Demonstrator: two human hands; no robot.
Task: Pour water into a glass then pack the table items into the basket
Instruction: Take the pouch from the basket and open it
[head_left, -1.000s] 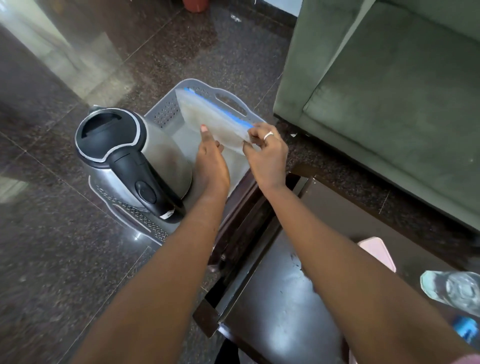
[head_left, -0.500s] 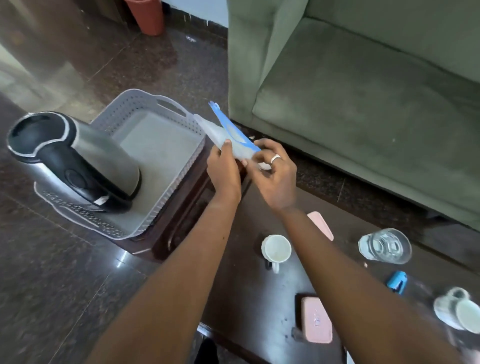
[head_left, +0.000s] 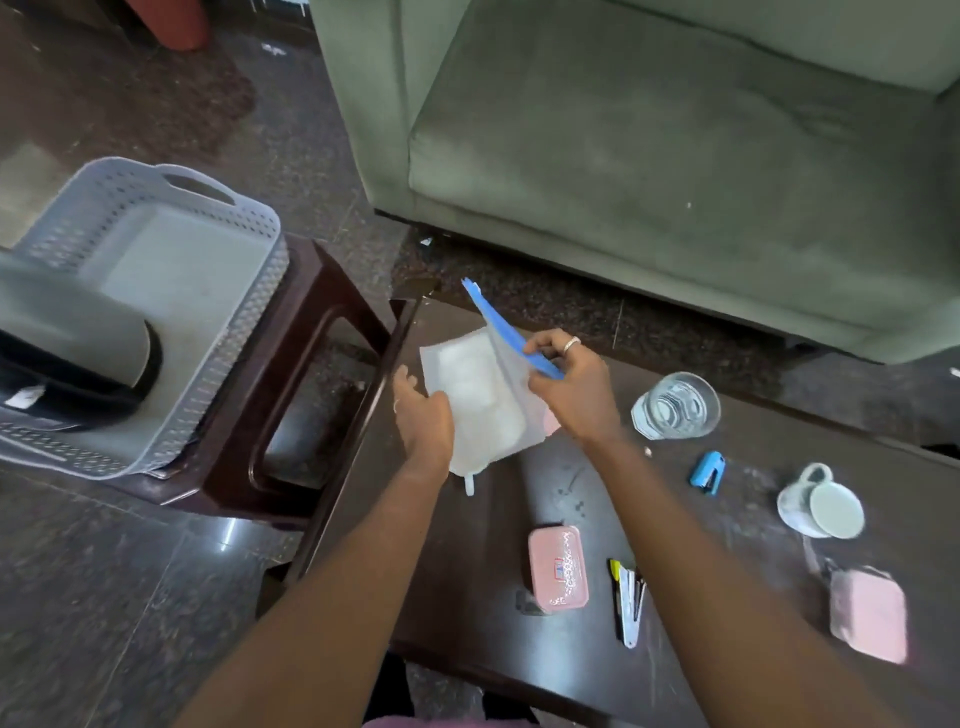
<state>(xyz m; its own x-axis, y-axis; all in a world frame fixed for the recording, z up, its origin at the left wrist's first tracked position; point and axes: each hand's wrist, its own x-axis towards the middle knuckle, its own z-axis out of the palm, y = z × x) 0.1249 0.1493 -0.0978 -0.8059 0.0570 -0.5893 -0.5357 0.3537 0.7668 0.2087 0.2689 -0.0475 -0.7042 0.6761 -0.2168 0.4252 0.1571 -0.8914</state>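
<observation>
Translucent blue-edged pouch in both hands

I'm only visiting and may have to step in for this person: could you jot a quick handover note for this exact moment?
Left hand and right hand both hold the clear zip pouch above the dark table.
Kettle sits in the grey basket on the stool.
Done: the glass appears to hold water.
Left to pack: pouch, glass, blue stapler, mug, two pink boxes, pens.
</observation>
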